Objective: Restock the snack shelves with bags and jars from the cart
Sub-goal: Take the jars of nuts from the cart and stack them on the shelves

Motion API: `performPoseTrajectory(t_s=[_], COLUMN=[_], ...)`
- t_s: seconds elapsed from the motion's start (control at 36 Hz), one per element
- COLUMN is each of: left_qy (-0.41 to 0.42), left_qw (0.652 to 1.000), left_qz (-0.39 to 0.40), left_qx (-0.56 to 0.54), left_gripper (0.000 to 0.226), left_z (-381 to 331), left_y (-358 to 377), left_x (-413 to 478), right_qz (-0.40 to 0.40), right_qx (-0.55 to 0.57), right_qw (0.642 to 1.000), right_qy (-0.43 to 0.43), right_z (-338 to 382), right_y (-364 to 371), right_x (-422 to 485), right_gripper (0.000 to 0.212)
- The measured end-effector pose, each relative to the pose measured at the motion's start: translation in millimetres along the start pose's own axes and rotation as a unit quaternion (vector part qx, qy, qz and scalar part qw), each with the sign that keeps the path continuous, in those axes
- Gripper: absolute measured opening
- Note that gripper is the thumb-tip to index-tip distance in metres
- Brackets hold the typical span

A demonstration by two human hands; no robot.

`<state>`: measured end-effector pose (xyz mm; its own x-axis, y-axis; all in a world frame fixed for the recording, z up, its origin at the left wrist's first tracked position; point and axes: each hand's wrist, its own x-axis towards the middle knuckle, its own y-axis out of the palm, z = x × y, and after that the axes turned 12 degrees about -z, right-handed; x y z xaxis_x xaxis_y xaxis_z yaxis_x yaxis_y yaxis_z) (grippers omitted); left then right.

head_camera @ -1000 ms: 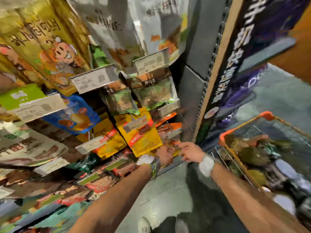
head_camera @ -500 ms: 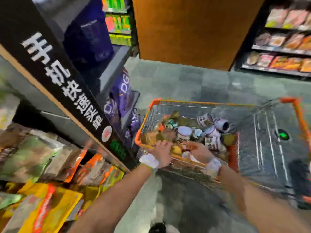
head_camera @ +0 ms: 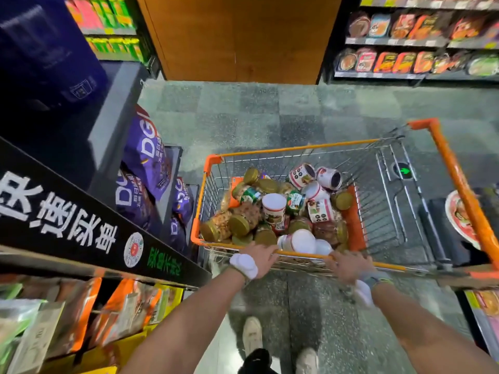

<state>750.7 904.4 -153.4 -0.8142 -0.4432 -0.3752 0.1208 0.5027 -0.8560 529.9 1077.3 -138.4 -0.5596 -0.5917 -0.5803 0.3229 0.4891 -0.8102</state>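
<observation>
The left hand (head_camera: pixel 260 256) is curling its fingers over the near rim of the cart (head_camera: pixel 297 150), close to the near-left corner, and is gripping the orange bar. The right hand (head_camera: pixel 348 265) is lying on the same rim further to the right (it is blurred, so I cannot tell whether its fingers are wrapping the bar or only resting on it). A white band (head_camera: pixel 244 265) is sitting on the left wrist.

The stock is lying heaped against the cart's left edge. Gold-lidded jars (head_camera: pixel 239 225) are lying on their sides toward the near-left corner. A white-lidded tub (head_camera: pixel 274 203) is standing in the middle of the heap. Red-and-white canisters (head_camera: pixel 328 178) are tipping over at the far side, and white-capped containers (head_camera: pixel 302 240) are resting just inside the near rim, between the two hands.

The snack shelves (head_camera: pixel 129 311) are showing orange and yellow bags on the person's left, under a black sign (head_camera: pixel 67 211). Purple bags (head_camera: pixel 147 155) are standing just beside the cart's left edge.
</observation>
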Motion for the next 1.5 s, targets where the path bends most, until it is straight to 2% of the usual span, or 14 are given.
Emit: performPoseTrajectory(t_s=[0.25,0.39,0.47,0.56,0.86,0.94,1.08,1.17,1.25,1.28,1.39,1.5], left_qy=[-0.011,0.012,0.007,-0.021,-0.002,0.011,0.027,0.051,0.037,0.033,0.009,0.009], left_qw=[0.991,0.996,0.995,0.995,0.984,0.985,0.991,0.995,0.997,0.997,0.996,0.992], left_qz=[0.054,0.087,0.096,0.093,0.177,0.173,0.132,0.084,0.033,0.021,0.010,0.006], left_qx=[0.119,0.032,0.028,0.015,0.004,-0.010,-0.025,0.008,0.060,0.069,0.093,0.123], left_gripper=[0.036,0.031,0.033,0.044,0.055,0.063,0.056,0.038,0.017,0.011,0.024,0.026], left_z=[-1.1,13.3,22.7,23.2,36.6,44.5,47.5,40.7,37.7,37.1,31.3,27.1], left_y=[-0.9,13.9,20.5,29.2,35.4,35.8,39.0,42.6,47.3,49.4,54.7,60.8], left_x=[23.6,37.0,41.9,47.3,71.0,76.0,70.0,65.0,60.3,60.3,53.2,45.3], right_qz=[0.042,0.054,0.066,0.096,0.131,0.124,0.104,0.081,0.074,0.070,0.082,0.063], right_qx=[0.004,0.006,0.016,0.047,0.091,0.088,0.045,0.027,0.024,0.024,0.031,-0.010], right_qw=[0.999,0.998,0.995,0.992,0.986,0.986,0.990,0.992,0.993,0.993,0.992,0.991], right_qy=[-0.020,-0.041,-0.071,-0.073,-0.055,-0.062,-0.089,-0.088,-0.094,-0.092,-0.090,-0.118], right_z=[3.1,3.3,-2.2,-13.3,-27.5,-24.7,-17.6,-19.7,-18.4,-19.3,-21.1,-22.5], right_y=[-1.7,-6.9,-4.4,-7.3,-1.4,-7.4,-6.9,-4.1,-0.8,0.0,6.4,15.7], right_x=[11.6,10.3,16.6,29.4,49.3,50.7,43.9,40.9,36.0,35.5,30.1,17.0], right_gripper=[0.058,0.053,0.059,0.068,0.061,0.057,0.046,0.061,0.086,0.088,0.069,0.051])
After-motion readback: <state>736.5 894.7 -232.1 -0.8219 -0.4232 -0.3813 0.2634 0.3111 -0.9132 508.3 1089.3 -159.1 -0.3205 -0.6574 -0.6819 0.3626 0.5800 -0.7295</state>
